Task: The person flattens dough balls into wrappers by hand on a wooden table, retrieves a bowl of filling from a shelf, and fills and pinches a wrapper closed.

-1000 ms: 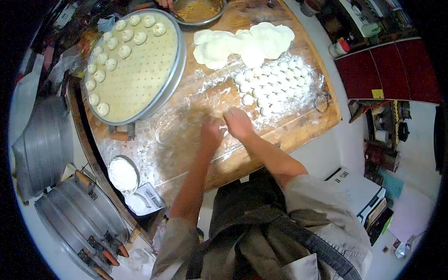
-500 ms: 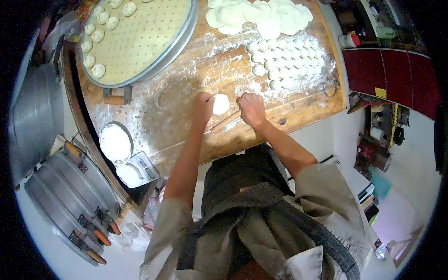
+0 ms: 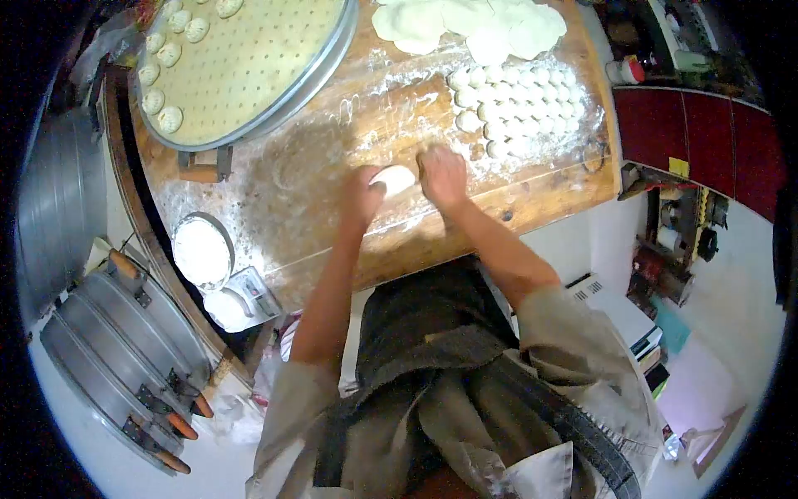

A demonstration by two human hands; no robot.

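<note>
A small round dough wrapper [image 3: 394, 180] lies over the floured wooden table, its left edge pinched in the fingers of my left hand [image 3: 362, 198]. My right hand [image 3: 443, 177] is closed just to the right of the wrapper, smeared by motion. It was gripping a wooden rolling pin half a second ago; now the pin is hardly visible, blurred and partly hidden by the hand. Beyond my right hand sit rows of small floured dough pieces [image 3: 519, 104]. Behind them are overlapping rolled dough sheets [image 3: 474, 29].
A large round steamer tray [image 3: 249, 79] with several pleated buns [image 3: 169, 119] stands at the far left. A flour bowl [image 3: 202, 251] and a white scale [image 3: 241, 301] are at the table's left edge. Stacked metal steamers [image 3: 125, 341] stand below. Dark red cabinets [image 3: 694, 137] are on the right.
My right hand has moved slightly up and left, and the rolling pin has gone from plain view to blurred. The wrapper looks tilted and narrower. The camera view has shifted a little.
</note>
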